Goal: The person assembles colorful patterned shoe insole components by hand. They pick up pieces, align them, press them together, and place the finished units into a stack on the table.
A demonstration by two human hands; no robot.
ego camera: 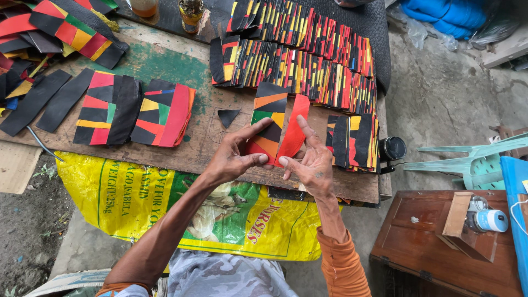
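Both hands (275, 159) pinch the patchwork piece (269, 124) (red strip (293, 132) rightmost).

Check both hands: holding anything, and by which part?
Left hand grips a multicoloured patchwork piece at its lower edge; right hand holds a red strip by its bottom end.

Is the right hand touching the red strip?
Touching. The head view shows the right hand with its index finger laid along the red strip and the thumb pressing at its lower end, beside the patchwork piece held by the left hand.
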